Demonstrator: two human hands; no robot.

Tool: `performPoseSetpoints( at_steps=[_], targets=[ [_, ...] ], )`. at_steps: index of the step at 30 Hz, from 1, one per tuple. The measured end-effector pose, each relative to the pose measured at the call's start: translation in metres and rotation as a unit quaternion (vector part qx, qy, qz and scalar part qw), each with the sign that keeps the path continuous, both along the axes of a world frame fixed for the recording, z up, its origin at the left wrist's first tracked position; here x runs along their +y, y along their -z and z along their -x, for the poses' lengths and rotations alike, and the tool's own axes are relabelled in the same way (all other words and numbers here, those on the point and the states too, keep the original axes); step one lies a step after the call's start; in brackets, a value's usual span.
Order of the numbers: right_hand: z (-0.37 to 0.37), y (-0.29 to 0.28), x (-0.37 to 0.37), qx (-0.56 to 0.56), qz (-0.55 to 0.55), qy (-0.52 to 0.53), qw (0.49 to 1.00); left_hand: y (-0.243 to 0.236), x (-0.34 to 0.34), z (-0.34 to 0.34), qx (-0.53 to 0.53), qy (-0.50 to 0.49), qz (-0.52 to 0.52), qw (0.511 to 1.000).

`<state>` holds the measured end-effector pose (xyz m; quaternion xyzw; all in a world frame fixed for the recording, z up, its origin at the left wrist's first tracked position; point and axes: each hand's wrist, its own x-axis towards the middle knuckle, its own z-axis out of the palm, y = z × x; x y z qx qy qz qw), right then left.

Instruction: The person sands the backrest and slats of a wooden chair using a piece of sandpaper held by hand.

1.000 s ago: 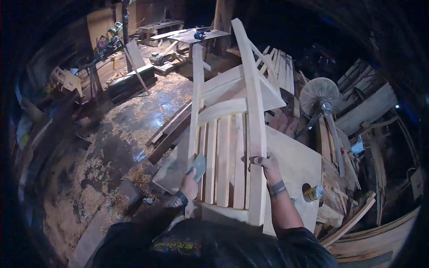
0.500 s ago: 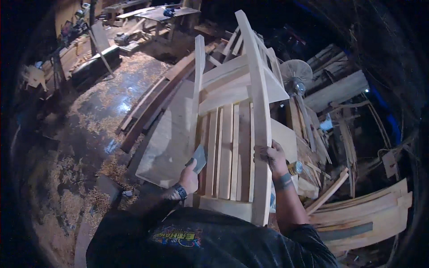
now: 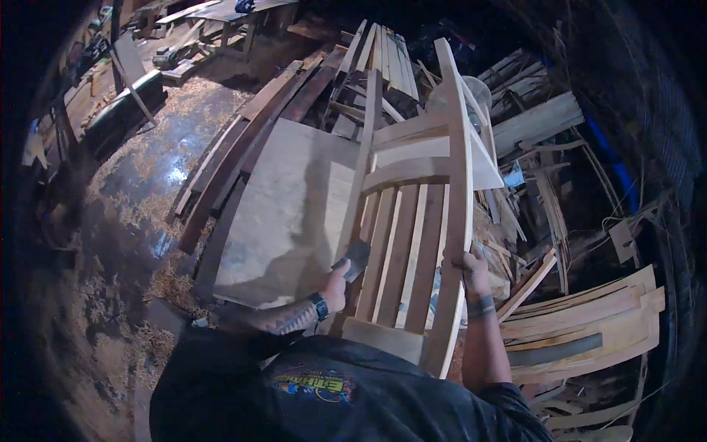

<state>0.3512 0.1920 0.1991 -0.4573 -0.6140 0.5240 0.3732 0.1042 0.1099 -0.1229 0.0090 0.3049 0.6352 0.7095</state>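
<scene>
A pale, unpainted wooden chair [image 3: 459, 158] with a slatted back leans in front of me, its lower end against my shirt. My right hand [image 3: 477, 272] is wrapped round the chair's right post. In my left hand [image 3: 336, 287] is a folded piece of dark grey sandpaper [image 3: 359, 255], pinched beside the left post. Whether the sandpaper touches the wood I cannot tell. Long slats [image 3: 403, 243] run between the two posts, below a curved crosspiece [image 3: 407, 172].
A broad flat board [image 3: 283, 210] lies left of the chair, beside long dark planks [image 3: 224, 177]. Curved cut boards [image 3: 582, 317] are stacked at the right. Wood shavings [image 3: 125, 228] cover the floor at left. A workbench [image 3: 228, 11] stands at the far back.
The chair has tilted and shifted to the right, both hands moving with it. More of the flat board at left shows. The whole view has also shifted.
</scene>
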Motion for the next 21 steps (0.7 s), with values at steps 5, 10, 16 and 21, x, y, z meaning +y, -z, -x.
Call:
performPoseSetpoints(
  at_steps=[5,10,16,21],
  targets=[
    [0.005,-0.003,-0.010,0.035,0.025,0.032,0.999,0.036,0.018,-0.019,0.018,0.033,0.027,0.999],
    [0.021,-0.004,-0.010,0.092,0.065,0.006,0.994,0.041,0.008,-0.018,0.024,0.075,0.050,0.996],
    [0.059,0.008,0.004,0.006,0.044,-0.029,0.999,-0.018,-0.023,0.006,-0.031,0.158,0.068,0.985],
    [0.095,0.012,0.008,-0.067,0.034,-0.023,0.997,-0.003,-0.017,0.002,-0.095,0.100,0.137,0.981]
  ],
)
